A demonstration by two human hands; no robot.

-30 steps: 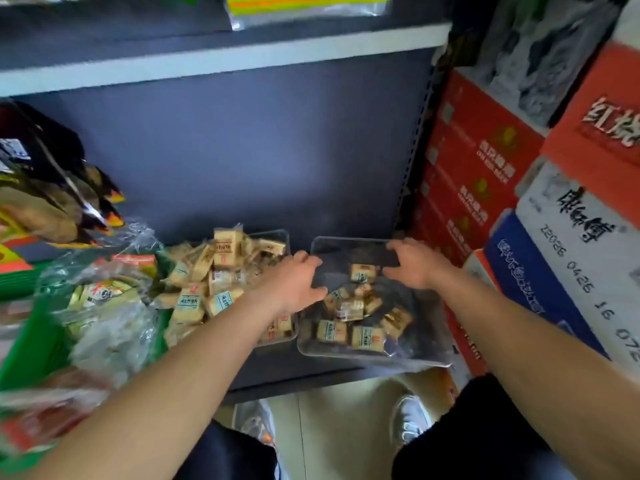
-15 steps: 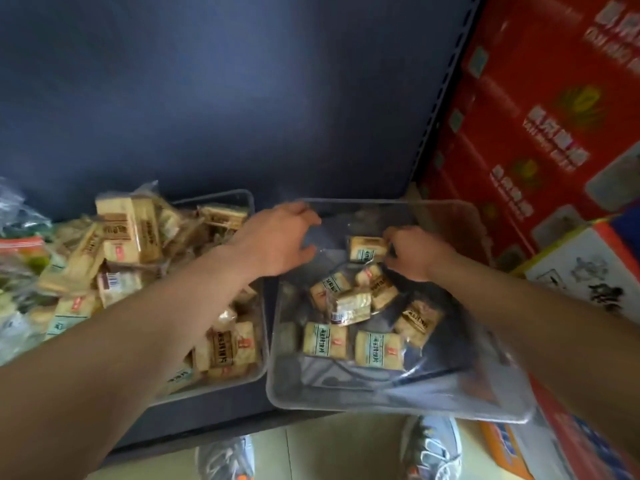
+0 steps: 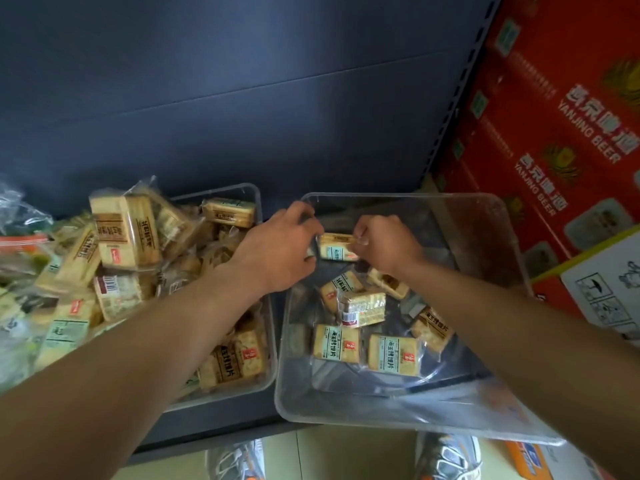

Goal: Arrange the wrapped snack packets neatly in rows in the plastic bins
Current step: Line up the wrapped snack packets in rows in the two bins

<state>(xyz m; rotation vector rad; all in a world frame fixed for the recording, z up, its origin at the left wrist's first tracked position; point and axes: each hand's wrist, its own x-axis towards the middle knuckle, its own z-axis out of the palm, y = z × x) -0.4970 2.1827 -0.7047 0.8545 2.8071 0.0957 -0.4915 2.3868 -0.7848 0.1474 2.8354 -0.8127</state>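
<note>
While both hands meet over far end of clear rectangular plastic bin (image 3: pixel 512 258), left hand (image 3: pixel 277 247) curls fingers round left end of tan clear-wrapped biscuit packet with pale green label (image 3: pixel 336 249). Right hand (image 3: pixel 389 249) pinches right end, thumb against fingertips. Label faces up, print too small to read. Loose packets (image 3: pixel 337 342) scattered, unaligned, on bin floor. Neighbouring clear bin (image 3: pixel 258 202) at left heaped with same snacks. Red cartons (image 3: pixel 554 109) at right read "YANJING BEER".
</note>
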